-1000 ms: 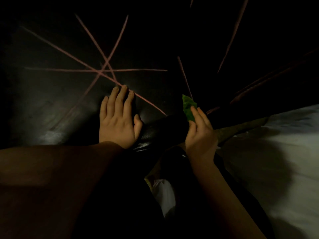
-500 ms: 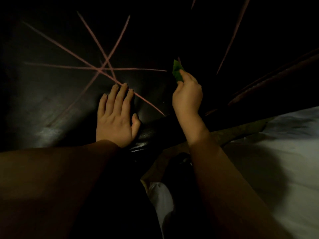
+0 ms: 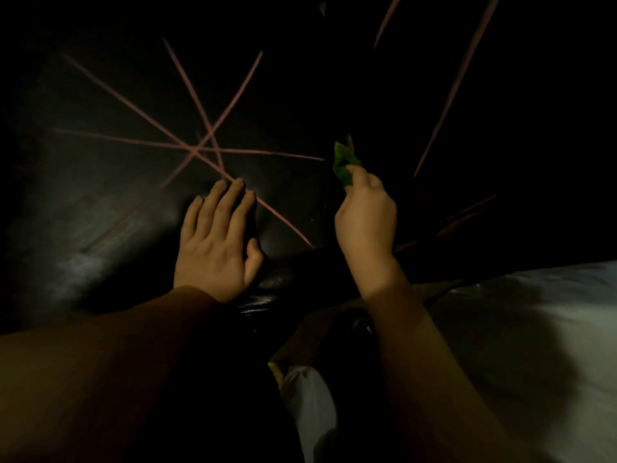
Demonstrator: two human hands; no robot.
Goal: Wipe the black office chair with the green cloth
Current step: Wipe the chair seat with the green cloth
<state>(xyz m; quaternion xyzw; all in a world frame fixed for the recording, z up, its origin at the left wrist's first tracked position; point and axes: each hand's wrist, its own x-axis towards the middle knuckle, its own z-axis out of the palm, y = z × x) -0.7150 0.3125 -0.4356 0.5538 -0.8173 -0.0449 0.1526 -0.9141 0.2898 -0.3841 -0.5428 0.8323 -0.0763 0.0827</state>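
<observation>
The black office chair [image 3: 110, 208] fills the dark upper part of the view, its leather surface crossed by thin pink lines that meet left of centre. My left hand [image 3: 215, 243] lies flat on the chair with fingers straight, near its shiny front edge. My right hand [image 3: 365, 222] is raised to the right of it and pinches the small green cloth [image 3: 344, 163], which sticks up from the fingertips against the chair. Most of the cloth is hidden in the hand.
A pale floor [image 3: 534, 329] spreads at the lower right. Something white [image 3: 310, 399] lies between my forearms near the bottom. More pink lines [image 3: 457, 85] run up the dark area on the right. The scene is very dim.
My right hand first rose with the green cloth from the chair's front edge up onto the dark surface, then came back down slightly. My left hand stayed flat in place.
</observation>
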